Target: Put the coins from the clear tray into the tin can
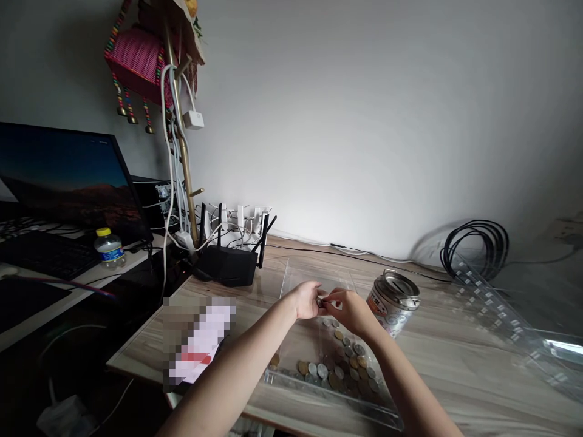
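Note:
My left hand [306,300] and my right hand [350,309] meet above a clear plastic tray [291,276] on the wooden table. Both pinch a small stack of coins [320,300] between their fingertips. Several loose coins [339,367], silver and brass coloured, lie in the tray below my hands. A can-shaped money tin [394,300] with a slot in its lid stands just right of my right hand.
A black router [228,264] with antennas sits behind the tray by a tangle of white cables. A blurred object [198,340] lies at left. Clear plastic strips [496,309] and a black cable coil [476,243] lie at right. A monitor [64,176] and bottle [109,247] stand far left.

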### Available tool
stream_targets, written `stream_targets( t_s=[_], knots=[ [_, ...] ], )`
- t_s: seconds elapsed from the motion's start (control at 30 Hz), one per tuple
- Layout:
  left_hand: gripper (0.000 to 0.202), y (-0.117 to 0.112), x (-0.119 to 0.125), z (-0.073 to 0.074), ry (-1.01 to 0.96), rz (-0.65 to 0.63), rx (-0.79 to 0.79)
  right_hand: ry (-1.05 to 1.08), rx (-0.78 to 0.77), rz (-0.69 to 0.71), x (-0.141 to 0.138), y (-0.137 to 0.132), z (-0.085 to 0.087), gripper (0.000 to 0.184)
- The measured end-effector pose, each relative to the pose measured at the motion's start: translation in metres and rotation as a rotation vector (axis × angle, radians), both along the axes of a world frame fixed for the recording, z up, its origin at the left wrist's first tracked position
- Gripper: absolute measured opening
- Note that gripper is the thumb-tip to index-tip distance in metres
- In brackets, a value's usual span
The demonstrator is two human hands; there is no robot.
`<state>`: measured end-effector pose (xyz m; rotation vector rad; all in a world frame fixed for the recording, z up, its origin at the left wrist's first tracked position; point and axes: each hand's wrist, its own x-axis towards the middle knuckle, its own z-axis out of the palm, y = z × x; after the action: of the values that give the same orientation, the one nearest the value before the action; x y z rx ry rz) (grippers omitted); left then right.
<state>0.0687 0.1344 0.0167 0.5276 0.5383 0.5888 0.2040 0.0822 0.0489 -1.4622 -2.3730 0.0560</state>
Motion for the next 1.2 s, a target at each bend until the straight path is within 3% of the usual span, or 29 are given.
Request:
stream_targets(
  t_s=[0.1, 0.2, 0.3, 0.4, 0.53, 0.63, 0.77, 0.83, 0.93, 1.0, 1.07, 1.2],
  knots=[
    [0.023, -0.001, -0.001, -0.001, -0.041, 0.045, -0.011, 0.003, 0.226, -0.159, 0.013, -0.004, 0.013, 0.023],
    [0.023, -0.002, -0.002, -0.001, -0.041, 0.148, -0.030, 0.113, 0.482, -0.430, 0.046, -0.005, 0.031, 0.023],
    [0.021, -0.001, -0.001, -0.001, -0.033, 0.254, -0.048, 0.191, 0.479, -0.561, 0.070, -0.005, 0.040, 0.024],
    [0.022, 0.000, -0.001, -0.001, -0.036, 0.258, -0.035, 0.183, 0.401, -0.356, 0.057, -0.007, 0.036, 0.025],
    [0.021, 0.001, -0.001, -0.002, 0.007, 0.191, -0.013, 0.023, 0.192, -0.004, 0.010, -0.011, 0.017, 0.023],
    [0.028, 0.001, 0.001, -0.002, 0.058, 0.122, -0.002, -0.039, 0.038, 0.054, -0.007, -0.008, 0.005, 0.022],
    [0.029, -0.001, 0.001, -0.001, -0.010, 0.057, 0.023, 0.056, -0.006, 0.084, 0.005, -0.003, 0.007, 0.026],
    [0.023, -0.003, 0.000, 0.000, -0.051, 0.068, 0.041, 0.154, 0.126, -0.041, 0.019, -0.003, 0.015, 0.027],
    [0.021, -0.003, -0.002, 0.002, -0.045, 0.093, 0.048, 0.243, 0.406, -0.509, 0.050, -0.005, 0.031, 0.031],
    [0.023, -0.003, -0.002, 0.003, -0.011, 0.114, 0.043, 0.210, 0.436, -0.776, 0.073, -0.005, 0.040, 0.031],
    [0.027, -0.003, -0.002, 0.003, 0.000, 0.123, 0.041, 0.185, 0.341, -0.871, 0.093, -0.003, 0.046, 0.027],
    [0.031, -0.002, -0.001, 0.003, -0.026, 0.146, 0.013, 0.209, 0.171, -0.839, 0.111, -0.002, 0.049, 0.027]
  ],
)
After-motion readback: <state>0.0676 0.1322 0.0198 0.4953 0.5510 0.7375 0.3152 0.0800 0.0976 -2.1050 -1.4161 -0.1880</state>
